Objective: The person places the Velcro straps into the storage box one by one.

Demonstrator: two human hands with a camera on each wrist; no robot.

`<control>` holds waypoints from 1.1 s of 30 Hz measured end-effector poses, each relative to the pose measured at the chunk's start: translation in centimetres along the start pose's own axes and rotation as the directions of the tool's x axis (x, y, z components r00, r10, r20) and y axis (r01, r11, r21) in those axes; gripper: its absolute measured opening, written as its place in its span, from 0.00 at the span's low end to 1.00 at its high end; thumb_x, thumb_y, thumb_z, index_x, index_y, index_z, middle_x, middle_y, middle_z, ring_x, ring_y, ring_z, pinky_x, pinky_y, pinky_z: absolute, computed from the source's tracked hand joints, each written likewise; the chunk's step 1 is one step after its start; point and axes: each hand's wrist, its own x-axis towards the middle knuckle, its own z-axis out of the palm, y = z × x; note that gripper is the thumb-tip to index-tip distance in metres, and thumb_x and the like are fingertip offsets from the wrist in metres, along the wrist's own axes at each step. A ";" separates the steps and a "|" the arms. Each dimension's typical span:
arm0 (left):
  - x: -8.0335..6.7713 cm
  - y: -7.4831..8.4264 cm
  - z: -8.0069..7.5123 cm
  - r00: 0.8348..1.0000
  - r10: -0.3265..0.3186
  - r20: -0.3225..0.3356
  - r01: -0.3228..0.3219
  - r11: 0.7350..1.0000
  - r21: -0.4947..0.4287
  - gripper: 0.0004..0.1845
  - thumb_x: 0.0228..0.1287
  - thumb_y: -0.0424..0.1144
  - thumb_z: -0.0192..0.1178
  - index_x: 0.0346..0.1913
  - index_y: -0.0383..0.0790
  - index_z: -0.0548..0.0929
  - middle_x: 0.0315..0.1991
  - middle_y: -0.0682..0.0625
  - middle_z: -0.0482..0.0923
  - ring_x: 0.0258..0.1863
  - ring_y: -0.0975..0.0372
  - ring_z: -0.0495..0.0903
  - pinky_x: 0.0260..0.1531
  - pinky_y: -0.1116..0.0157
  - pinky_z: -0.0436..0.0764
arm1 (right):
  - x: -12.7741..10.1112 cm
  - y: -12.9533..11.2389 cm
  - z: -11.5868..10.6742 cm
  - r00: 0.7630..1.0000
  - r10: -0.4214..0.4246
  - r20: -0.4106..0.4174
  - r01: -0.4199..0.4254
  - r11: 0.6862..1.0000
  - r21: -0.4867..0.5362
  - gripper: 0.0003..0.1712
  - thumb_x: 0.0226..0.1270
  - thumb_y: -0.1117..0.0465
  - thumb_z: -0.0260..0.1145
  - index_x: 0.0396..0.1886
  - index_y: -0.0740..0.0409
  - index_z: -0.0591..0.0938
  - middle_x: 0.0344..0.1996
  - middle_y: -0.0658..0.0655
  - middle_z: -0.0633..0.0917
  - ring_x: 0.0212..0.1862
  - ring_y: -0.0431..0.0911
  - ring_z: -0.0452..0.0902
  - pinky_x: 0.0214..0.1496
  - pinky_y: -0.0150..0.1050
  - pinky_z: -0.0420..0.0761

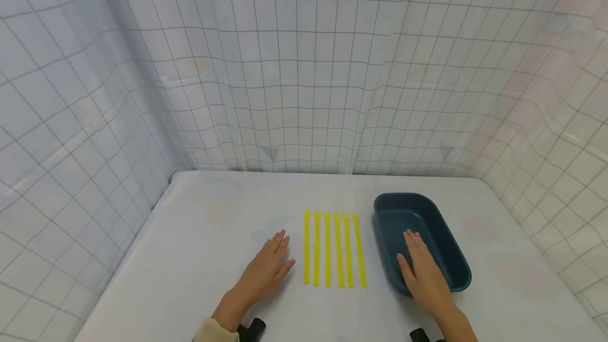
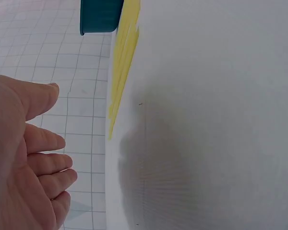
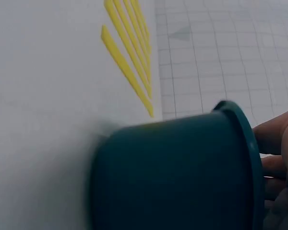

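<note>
Several flat yellow strips (image 1: pixel 328 252), each with a wider, slotted head at the far end, lie side by side on the white table. My left hand (image 1: pixel 266 271) is just left of the row, fingers extended and thumb apart; in the left wrist view the hand (image 2: pixel 29 163) holds nothing. A dark teal plastic tray (image 1: pixel 404 218) stands right of the strips, with nothing visible inside. Over its near part is my right hand (image 1: pixel 425 278), fingers extended. In the right wrist view, the tray's outer wall (image 3: pixel 177 172) hides part of the hand (image 3: pixel 283 153); whether they touch I cannot tell.
White cloth covers the table (image 1: pixel 214 210). Grid-patterned white curtains (image 1: pixel 309 94) enclose the back and both sides. A black device (image 1: pixel 254 329) sits at the left wrist, another (image 1: pixel 420 335) at the right.
</note>
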 end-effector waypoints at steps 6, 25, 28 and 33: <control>0.3 0.0 0.6 0.999 -0.018 -0.031 0.017 0.999 -0.035 0.29 0.67 0.47 0.52 0.65 0.33 0.66 0.66 0.43 0.60 0.64 0.53 0.60 0.61 0.55 0.60 | -0.6 2.6 -1.9 0.965 0.032 -0.261 -0.011 0.997 0.081 0.24 0.63 0.66 0.61 0.56 0.72 0.70 0.56 0.71 0.70 0.59 0.66 0.61 0.54 0.62 0.62; 0.6 0.0 1.2 0.990 0.033 -0.135 -0.035 0.999 -0.014 0.18 0.68 0.44 0.52 0.55 0.37 0.78 0.53 0.48 0.76 0.53 0.57 0.73 0.51 0.57 0.72 | -2.5 8.0 -3.6 0.716 0.696 -0.061 -0.595 0.653 0.469 0.33 0.68 0.47 0.54 0.63 0.67 0.68 0.57 0.57 0.74 0.51 0.33 0.68 0.40 0.15 0.65; 0.7 0.1 1.2 0.990 0.021 -0.140 -0.026 0.999 -0.033 0.17 0.68 0.43 0.53 0.53 0.39 0.79 0.51 0.49 0.77 0.52 0.57 0.74 0.50 0.58 0.72 | -2.6 8.6 -3.1 0.654 0.757 0.013 -0.632 0.537 0.559 0.37 0.66 0.42 0.54 0.64 0.66 0.67 0.50 0.44 0.76 0.52 0.34 0.67 0.43 0.17 0.66; 1.3 0.1 1.4 0.985 0.039 -0.170 -0.050 0.997 -0.064 0.13 0.66 0.42 0.54 0.49 0.41 0.81 0.46 0.52 0.79 0.49 0.59 0.76 0.49 0.59 0.73 | -2.6 8.9 -2.5 0.612 0.787 0.074 -0.635 0.433 0.640 0.41 0.65 0.40 0.53 0.66 0.67 0.63 0.59 0.52 0.69 0.62 0.41 0.61 0.56 0.25 0.65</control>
